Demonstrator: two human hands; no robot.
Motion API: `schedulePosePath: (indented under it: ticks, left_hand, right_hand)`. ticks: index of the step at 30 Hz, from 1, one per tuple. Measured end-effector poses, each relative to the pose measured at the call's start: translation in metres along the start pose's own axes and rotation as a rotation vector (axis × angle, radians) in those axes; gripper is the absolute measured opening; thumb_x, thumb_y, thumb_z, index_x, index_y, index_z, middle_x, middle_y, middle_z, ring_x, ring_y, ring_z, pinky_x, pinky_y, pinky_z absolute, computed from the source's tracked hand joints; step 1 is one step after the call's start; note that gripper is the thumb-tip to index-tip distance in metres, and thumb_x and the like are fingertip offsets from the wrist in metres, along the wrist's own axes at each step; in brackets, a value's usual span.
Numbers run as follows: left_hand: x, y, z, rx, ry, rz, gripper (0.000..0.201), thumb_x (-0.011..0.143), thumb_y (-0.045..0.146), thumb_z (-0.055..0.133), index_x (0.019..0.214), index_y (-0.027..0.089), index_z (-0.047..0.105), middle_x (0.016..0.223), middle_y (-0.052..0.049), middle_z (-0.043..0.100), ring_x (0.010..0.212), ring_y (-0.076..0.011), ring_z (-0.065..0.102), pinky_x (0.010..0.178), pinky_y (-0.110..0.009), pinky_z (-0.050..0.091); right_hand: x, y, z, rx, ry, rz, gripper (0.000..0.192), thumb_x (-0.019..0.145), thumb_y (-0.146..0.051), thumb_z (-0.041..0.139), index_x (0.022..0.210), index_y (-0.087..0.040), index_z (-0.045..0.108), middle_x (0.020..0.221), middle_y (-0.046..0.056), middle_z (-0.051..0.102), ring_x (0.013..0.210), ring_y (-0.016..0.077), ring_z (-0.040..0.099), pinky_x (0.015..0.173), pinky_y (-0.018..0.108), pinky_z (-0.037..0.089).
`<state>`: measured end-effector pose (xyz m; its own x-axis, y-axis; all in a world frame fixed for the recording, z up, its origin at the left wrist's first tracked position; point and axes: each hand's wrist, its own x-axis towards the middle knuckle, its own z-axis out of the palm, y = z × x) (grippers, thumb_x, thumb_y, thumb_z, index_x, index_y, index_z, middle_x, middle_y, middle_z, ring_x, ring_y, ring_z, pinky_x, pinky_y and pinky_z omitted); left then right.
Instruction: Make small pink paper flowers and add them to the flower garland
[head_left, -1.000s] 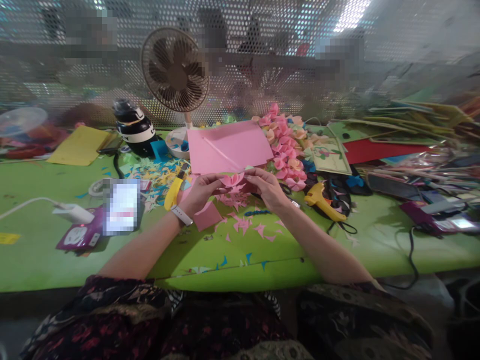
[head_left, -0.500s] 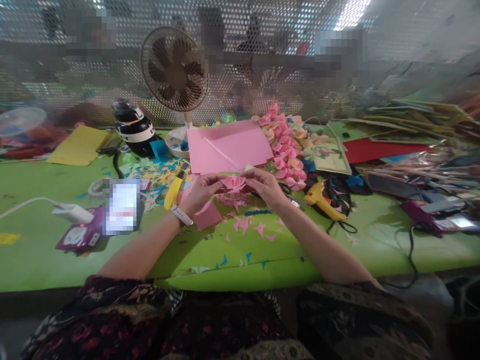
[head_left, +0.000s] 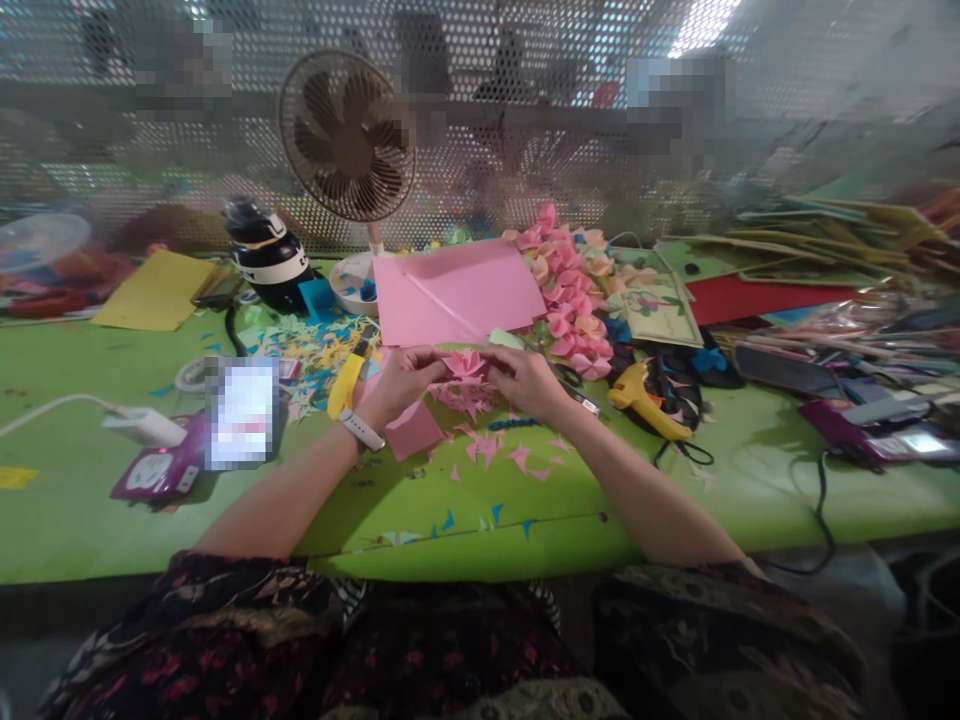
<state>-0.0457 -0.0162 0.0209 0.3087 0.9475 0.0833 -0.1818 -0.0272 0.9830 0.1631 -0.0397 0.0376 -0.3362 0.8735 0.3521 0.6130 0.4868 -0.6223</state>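
Note:
A pink paper flower [head_left: 464, 364] is held up in front of me between both hands. My left hand [head_left: 403, 384] pinches its left edge with thumb and fingertips, and my right hand [head_left: 529, 381] pinches its right edge. Beneath the flower lie pink paper scraps [head_left: 480, 445]. By my left wrist is a small pink paper square [head_left: 414, 431]. Just behind the hands rests a large pink paper sheet [head_left: 461, 290], and finished pink and peach paper flowers [head_left: 568, 285] are heaped to its right.
A yellow glue gun [head_left: 649, 402] lies right of my right hand. On the left are a lit phone [head_left: 244, 412] and a purple power bank [head_left: 161, 460]. A black bottle [head_left: 270, 262] and a fan [head_left: 349, 140] stand behind. Stacked paper [head_left: 832, 245] fills the right back.
The flower and both hands have shifted very slightly, and the fingers of my right hand have curled lower at its edge. My hold on the flower remains.

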Motion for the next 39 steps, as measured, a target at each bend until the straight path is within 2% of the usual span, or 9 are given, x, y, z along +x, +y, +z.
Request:
schedulePosePath:
  ticks: [5,11,15,19,22,27,31,35,39]
  left_hand:
    - [0.001,-0.001,-0.001,0.044,0.002,0.012,0.030,0.061,0.038,0.085,0.078,0.014,0.077,0.070,-0.004,0.073,0.066,-0.0151,0.067,0.069,-0.030,0.057]
    - [0.000,-0.003,-0.001,0.074,-0.047,0.031,0.027,0.063,0.037,0.084,0.079,0.016,0.078,0.073,-0.005,0.075,0.066,-0.0160,0.067,0.064,-0.028,0.055]
    - [0.000,-0.002,-0.002,0.131,-0.067,0.038,0.027,0.063,0.035,0.084,0.080,0.015,0.078,0.074,-0.006,0.075,0.067,-0.0167,0.067,0.063,-0.028,0.052]
    - [-0.001,-0.003,-0.002,0.241,-0.083,0.096,0.028,0.067,0.036,0.080,0.085,0.015,0.078,0.078,-0.006,0.075,0.065,-0.0168,0.065,0.062,-0.028,0.051]
    - [-0.002,-0.003,-0.004,0.362,-0.130,0.190,0.020,0.073,0.033,0.074,0.086,0.017,0.077,0.084,-0.006,0.076,0.071,-0.0183,0.065,0.067,-0.028,0.050]
    - [-0.001,-0.003,-0.007,0.580,-0.163,0.299,0.006,0.077,0.023,0.069,0.076,0.021,0.075,0.072,-0.003,0.071,0.067,-0.0185,0.062,0.069,-0.028,0.045]
    - [0.000,-0.008,-0.008,0.616,-0.175,0.324,0.012,0.080,0.022,0.063,0.079,0.021,0.075,0.079,-0.005,0.073,0.069,-0.0190,0.063,0.067,-0.028,0.043]
    - [-0.002,-0.007,-0.005,0.562,-0.190,0.259,0.019,0.084,0.026,0.059,0.088,0.018,0.075,0.080,-0.004,0.074,0.069,-0.0190,0.063,0.063,-0.027,0.044]
    - [-0.006,0.000,-0.001,0.693,-0.144,0.316,0.020,0.086,0.025,0.055,0.076,0.016,0.071,0.068,-0.001,0.067,0.063,-0.0147,0.056,0.060,-0.025,0.039]
  right_hand:
    - [-0.001,0.003,0.005,-0.202,-0.019,-0.056,0.039,0.094,-0.028,0.046,0.126,-0.016,0.064,0.120,0.014,0.071,0.093,0.0257,0.068,0.076,0.038,0.054]
    - [-0.001,0.002,0.006,-0.200,0.000,-0.109,0.033,0.091,-0.024,0.051,0.120,-0.016,0.064,0.120,0.014,0.067,0.100,0.0263,0.064,0.077,0.038,0.053]
    - [0.000,0.004,0.010,-0.168,-0.038,-0.082,0.027,0.089,-0.015,0.047,0.108,-0.017,0.066,0.102,0.011,0.070,0.085,0.0221,0.064,0.072,0.033,0.050]
    - [0.001,0.008,0.012,-0.126,-0.014,-0.070,0.024,0.088,-0.010,0.045,0.095,-0.018,0.066,0.090,0.007,0.070,0.076,0.0184,0.062,0.069,0.030,0.047]
    - [0.001,0.007,0.013,-0.117,-0.027,-0.048,0.024,0.087,-0.009,0.045,0.094,-0.017,0.066,0.089,0.007,0.071,0.075,0.0182,0.062,0.069,0.030,0.047]
    - [0.000,0.003,0.014,-0.194,-0.067,-0.020,0.026,0.087,-0.011,0.045,0.101,-0.017,0.067,0.095,0.009,0.072,0.079,0.0213,0.064,0.072,0.034,0.049]
    - [0.000,0.001,0.012,-0.171,-0.084,0.016,0.029,0.087,-0.008,0.043,0.099,-0.019,0.067,0.090,0.007,0.073,0.073,0.0189,0.063,0.069,0.031,0.048]
    - [0.000,0.001,0.012,-0.123,-0.074,0.025,0.027,0.086,-0.008,0.042,0.095,-0.018,0.066,0.086,0.006,0.071,0.068,0.0172,0.061,0.065,0.029,0.046]
    - [-0.001,-0.002,0.016,-0.128,-0.034,0.023,0.020,0.085,-0.011,0.047,0.091,-0.018,0.064,0.084,0.005,0.069,0.070,0.0174,0.059,0.066,0.029,0.044]
